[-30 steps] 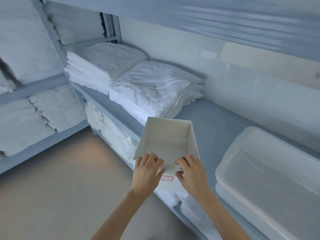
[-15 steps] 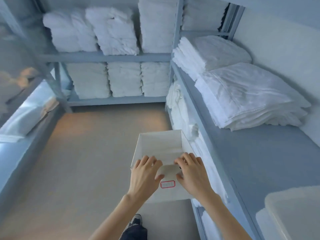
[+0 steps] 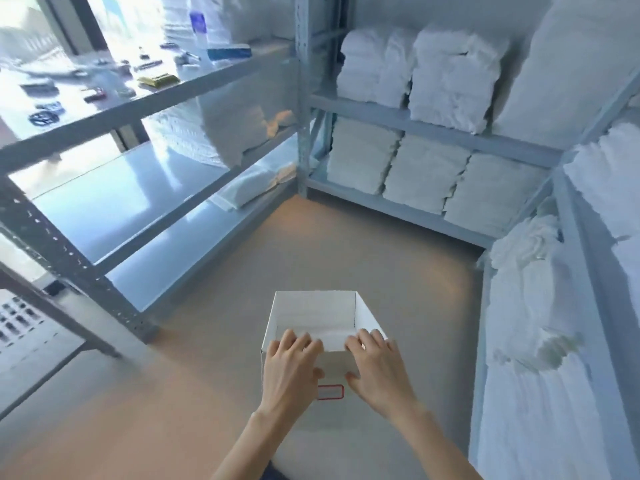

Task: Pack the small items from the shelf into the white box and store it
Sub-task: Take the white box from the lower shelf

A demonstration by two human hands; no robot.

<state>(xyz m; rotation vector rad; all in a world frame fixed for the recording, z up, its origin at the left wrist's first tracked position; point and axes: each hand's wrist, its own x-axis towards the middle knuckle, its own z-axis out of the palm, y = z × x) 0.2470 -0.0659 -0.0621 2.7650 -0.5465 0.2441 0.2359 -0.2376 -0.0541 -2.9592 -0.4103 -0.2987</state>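
Grey steel shelf [image 3: 145, 105] is bearing small items [image 3: 157, 79]; your left hand [image 3: 289, 370] and right hand [image 3: 375, 374] are gripping open white cardboard box [image 3: 315, 306]; keep level.

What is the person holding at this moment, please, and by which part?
The white box, by its near wall: left hand and right hand each hook fingers over the rim, thumbs on the front face.

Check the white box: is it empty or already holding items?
Empty, as far as visible: the white box, open-topped, shows only bare white inner walls and floor.
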